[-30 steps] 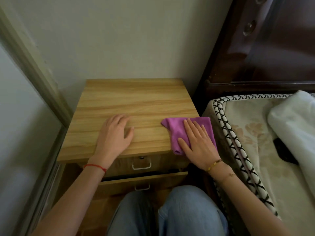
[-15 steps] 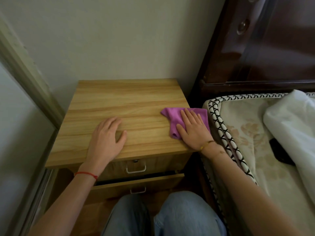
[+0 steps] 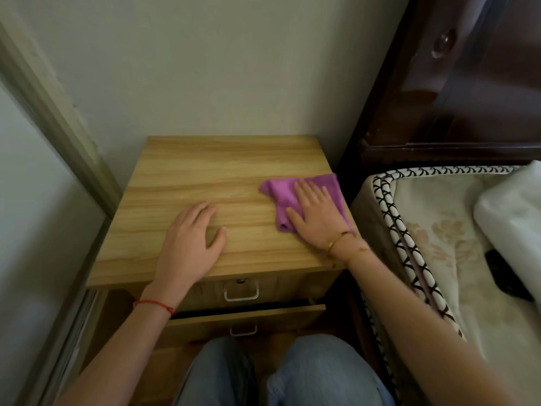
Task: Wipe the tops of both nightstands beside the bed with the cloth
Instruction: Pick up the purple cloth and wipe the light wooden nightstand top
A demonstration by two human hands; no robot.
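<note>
Two hands lie on top of our wooden nightstand. Our right hand is flat on the purple cloth, with its fingers straight and spread a little, so it presses the cloth down and does not pinch it. We see the cloth near the right edge of the nightstand top, about halfway back, and it sticks out past our fingers to the left and toward the wall. Our left hand is flat on the bare wood near the front edge, well apart from the cloth, with its fingers loose and nothing in it. We wear a thin red string on the left wrist and a gold bracelet on the right wrist. Under the top there is a drawer with a small metal handle, and the drawer below it is pulled out a bit. Our knees in blue jeans are just in front of the drawers. Right of the nightstand we see the bed, with a pale flowered mattress that has a black and white trim. On the mattress lies a white blanket, and a black thing peeks out from under it, but we cannot tell what it is. Behind the mattress stands a dark brown headboard. Behind the nightstand is a plain pale wall.
</note>
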